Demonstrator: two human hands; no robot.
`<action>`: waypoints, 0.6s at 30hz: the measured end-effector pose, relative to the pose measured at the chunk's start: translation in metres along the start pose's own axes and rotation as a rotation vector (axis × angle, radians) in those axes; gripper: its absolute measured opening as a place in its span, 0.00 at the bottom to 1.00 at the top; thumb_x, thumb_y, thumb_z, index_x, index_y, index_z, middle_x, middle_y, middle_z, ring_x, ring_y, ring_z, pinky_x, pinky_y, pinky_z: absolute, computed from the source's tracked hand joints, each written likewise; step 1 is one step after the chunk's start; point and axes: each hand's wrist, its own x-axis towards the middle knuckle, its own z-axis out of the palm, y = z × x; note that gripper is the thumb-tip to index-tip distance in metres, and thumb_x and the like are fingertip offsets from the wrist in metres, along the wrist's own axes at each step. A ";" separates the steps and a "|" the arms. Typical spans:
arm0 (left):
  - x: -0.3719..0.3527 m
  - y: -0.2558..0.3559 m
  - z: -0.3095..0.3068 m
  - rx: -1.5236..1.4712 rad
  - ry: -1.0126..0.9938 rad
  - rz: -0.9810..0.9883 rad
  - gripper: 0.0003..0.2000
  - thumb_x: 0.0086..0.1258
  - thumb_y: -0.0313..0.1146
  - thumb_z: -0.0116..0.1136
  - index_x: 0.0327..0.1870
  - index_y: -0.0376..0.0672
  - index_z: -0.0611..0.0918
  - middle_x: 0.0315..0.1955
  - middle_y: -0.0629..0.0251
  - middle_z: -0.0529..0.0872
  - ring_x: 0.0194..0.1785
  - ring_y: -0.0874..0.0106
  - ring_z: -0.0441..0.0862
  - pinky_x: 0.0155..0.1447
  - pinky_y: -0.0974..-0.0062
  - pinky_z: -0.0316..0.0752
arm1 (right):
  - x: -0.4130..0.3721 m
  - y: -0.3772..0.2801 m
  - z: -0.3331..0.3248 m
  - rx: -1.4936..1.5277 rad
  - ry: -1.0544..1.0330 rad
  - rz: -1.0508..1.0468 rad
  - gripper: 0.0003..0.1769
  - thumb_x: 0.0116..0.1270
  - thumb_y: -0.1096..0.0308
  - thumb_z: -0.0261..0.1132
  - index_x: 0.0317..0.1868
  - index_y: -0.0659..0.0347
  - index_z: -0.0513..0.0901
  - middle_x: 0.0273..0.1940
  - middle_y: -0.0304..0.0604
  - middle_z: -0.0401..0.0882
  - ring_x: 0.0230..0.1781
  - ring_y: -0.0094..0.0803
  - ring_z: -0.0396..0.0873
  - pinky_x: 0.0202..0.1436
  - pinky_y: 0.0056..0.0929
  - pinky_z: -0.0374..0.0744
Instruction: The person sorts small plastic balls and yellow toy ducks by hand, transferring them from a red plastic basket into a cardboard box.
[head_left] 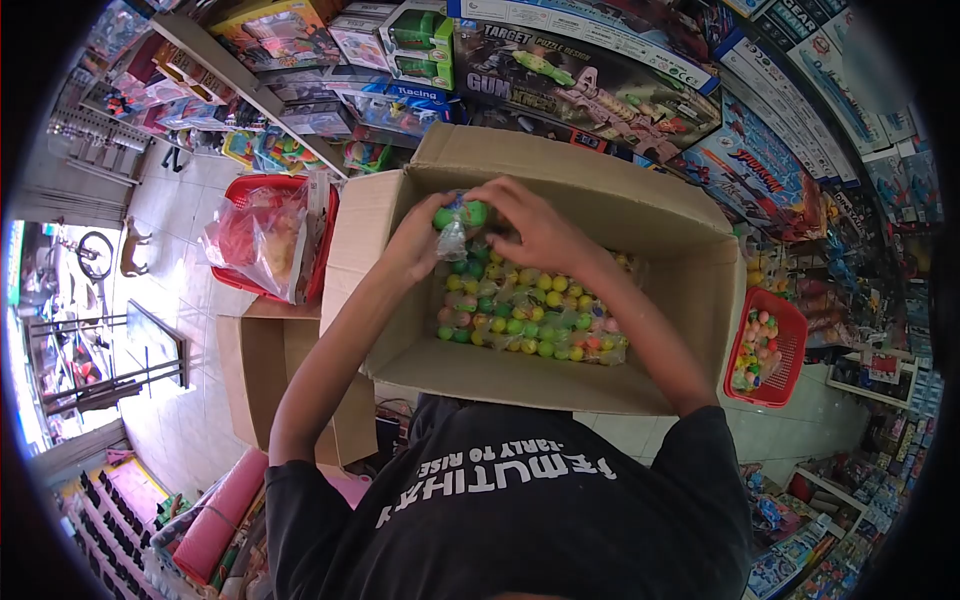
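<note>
My left hand grips a small clear plastic bag of green balls over the far left part of a large open cardboard box. From the right, my right hand reaches to the same bag, its fingertips curled at the bag's upper edge. Beneath both hands, the box bottom is covered with bagged small balls in yellow, green, orange and pink. My fingers hide part of the held bag.
Left of the box stands a red basket with plastic-wrapped things, above a second cardboard box. A red basket of small colourful items is at the right. Toy boxes line the far shelves.
</note>
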 end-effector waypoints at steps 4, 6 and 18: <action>0.016 -0.014 0.002 0.088 0.001 -0.108 0.21 0.73 0.48 0.36 0.53 0.37 0.68 0.45 0.57 0.76 0.48 0.66 0.77 0.58 0.60 0.72 | -0.005 0.040 0.018 -0.158 -0.054 -0.105 0.21 0.53 0.74 0.63 0.50 0.57 0.72 0.47 0.44 0.70 0.46 0.45 0.74 0.47 0.41 0.73; 0.019 -0.019 0.012 0.161 0.062 -0.163 0.22 0.73 0.49 0.36 0.55 0.39 0.67 0.45 0.59 0.76 0.49 0.65 0.77 0.58 0.60 0.72 | -0.006 0.062 0.026 -0.084 -0.119 -0.021 0.18 0.53 0.74 0.64 0.46 0.58 0.73 0.44 0.46 0.72 0.45 0.46 0.75 0.46 0.42 0.73; 0.102 -0.069 -0.062 1.753 -0.202 -0.161 0.18 0.68 0.41 0.43 0.49 0.37 0.76 0.47 0.52 0.79 0.49 0.58 0.79 0.50 0.59 0.76 | -0.051 0.143 0.092 0.026 -0.009 0.356 0.17 0.49 0.78 0.62 0.41 0.62 0.70 0.30 0.50 0.73 0.31 0.43 0.75 0.35 0.37 0.72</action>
